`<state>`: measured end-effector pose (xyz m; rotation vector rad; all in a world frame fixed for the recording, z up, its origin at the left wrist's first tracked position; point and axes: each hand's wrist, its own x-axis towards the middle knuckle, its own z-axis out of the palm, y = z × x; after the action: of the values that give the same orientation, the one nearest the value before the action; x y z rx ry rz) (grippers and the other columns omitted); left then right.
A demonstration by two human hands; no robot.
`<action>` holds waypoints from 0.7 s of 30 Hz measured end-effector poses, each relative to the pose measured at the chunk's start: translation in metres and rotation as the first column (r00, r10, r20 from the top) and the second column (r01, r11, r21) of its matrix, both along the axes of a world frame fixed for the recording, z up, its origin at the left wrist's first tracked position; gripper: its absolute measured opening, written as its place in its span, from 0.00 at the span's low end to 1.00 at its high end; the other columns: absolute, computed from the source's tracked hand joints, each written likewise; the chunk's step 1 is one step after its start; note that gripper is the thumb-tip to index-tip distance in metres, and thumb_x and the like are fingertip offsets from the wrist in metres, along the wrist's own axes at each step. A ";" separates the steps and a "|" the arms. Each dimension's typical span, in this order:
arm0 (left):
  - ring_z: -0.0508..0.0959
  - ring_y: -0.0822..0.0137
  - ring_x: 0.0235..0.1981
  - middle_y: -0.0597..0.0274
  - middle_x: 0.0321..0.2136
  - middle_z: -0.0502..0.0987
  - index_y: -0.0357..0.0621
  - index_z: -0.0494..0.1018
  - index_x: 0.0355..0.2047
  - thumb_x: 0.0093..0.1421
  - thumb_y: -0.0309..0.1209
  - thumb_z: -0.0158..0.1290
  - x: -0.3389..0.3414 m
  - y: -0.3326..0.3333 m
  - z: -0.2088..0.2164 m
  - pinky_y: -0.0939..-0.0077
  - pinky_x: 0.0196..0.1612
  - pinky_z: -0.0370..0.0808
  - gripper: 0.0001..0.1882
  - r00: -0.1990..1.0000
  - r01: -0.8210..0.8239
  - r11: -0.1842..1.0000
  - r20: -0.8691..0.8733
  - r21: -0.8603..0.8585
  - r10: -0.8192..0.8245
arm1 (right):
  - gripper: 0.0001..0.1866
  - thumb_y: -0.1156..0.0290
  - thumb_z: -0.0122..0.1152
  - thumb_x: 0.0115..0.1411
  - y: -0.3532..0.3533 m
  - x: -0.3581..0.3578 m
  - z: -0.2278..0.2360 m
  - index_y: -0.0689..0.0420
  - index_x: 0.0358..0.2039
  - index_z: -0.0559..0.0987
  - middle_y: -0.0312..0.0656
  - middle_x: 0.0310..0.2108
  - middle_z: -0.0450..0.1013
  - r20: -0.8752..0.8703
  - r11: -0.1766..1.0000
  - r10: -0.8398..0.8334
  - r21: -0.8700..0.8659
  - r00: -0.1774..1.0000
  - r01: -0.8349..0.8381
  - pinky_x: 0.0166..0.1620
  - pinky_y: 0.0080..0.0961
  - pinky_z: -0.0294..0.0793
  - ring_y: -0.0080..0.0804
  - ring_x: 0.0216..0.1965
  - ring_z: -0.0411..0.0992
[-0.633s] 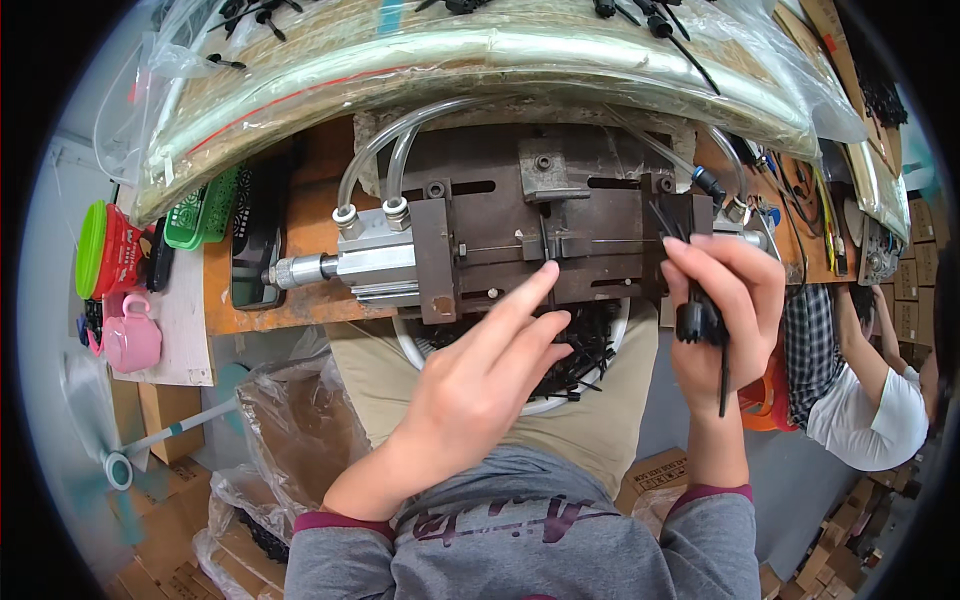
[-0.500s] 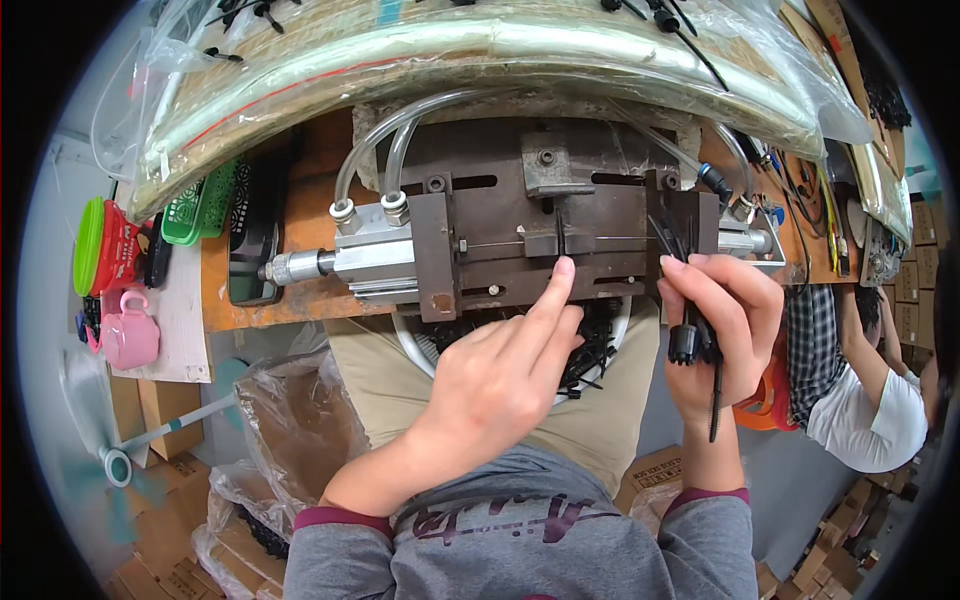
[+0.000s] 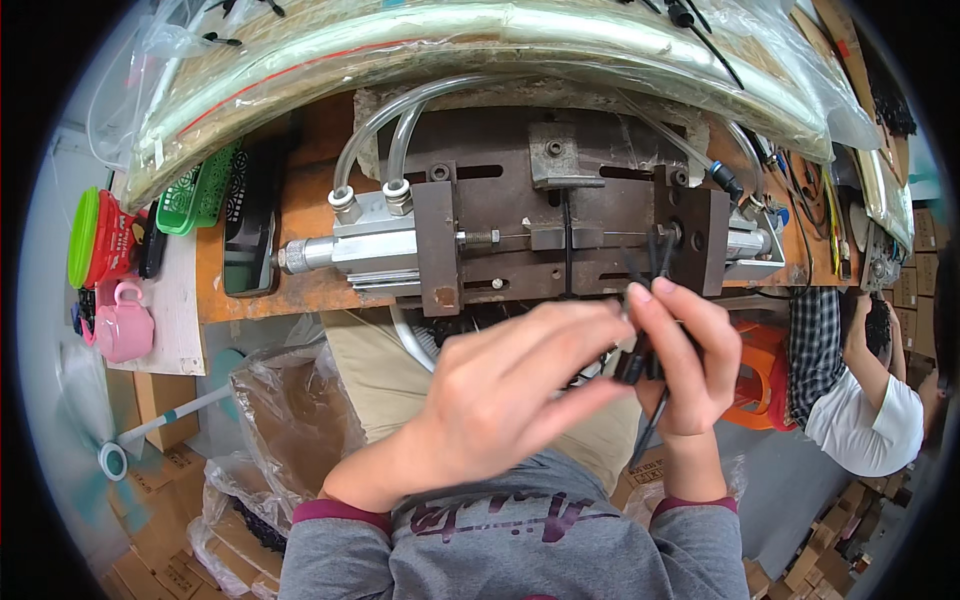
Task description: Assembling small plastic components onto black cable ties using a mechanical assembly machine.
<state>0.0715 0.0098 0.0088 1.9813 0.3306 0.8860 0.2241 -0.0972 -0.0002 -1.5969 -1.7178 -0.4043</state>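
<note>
My right hand (image 3: 697, 362) is closed round a bunch of slim black plastic strips (image 3: 650, 365) with thicker heads, to the right of the fixture's middle. My left hand (image 3: 510, 375) meets the bunch from the left, thumb and fingertips about its head end; motion blurs them slightly. Beyond the hands, a single black strip (image 3: 568, 240) runs front to back through the small metal block at the centre of the dark metal fixture (image 3: 510, 265). A threaded rod (image 3: 480, 237) points at that block from the left. Hands partly hide the black pieces in my lap.
Silver air cylinders (image 3: 375, 250) with clear hoses flank the fixture. A plastic-covered shelf edge (image 3: 500, 45) arches behind it. Green baskets (image 3: 200, 200) and a pink cup (image 3: 125, 325) stand left. Another person (image 3: 870, 420) sits right, near an orange stool (image 3: 755, 375).
My left hand has left the fixture's centre and moved right to the bunch. The right hand has shifted slightly left. The left rod now reaches further inward, and more of the fixture's strip shows.
</note>
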 end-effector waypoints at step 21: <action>0.78 0.69 0.22 0.55 0.47 0.80 0.39 0.79 0.33 0.43 0.28 0.67 0.010 0.003 -0.020 0.79 0.27 0.73 0.16 0.918 -0.146 0.795 -0.219 0.588 0.330 | 0.07 0.80 0.56 0.64 -0.004 -0.006 0.003 0.66 0.42 0.75 0.59 0.50 0.72 -0.799 0.995 0.046 0.090 0.600 0.044 0.47 0.32 0.80 0.42 0.46 0.78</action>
<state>0.0813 0.0130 -0.0116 2.6943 0.5649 0.8948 0.2183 -0.1011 0.0027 -1.3738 -0.9598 0.2358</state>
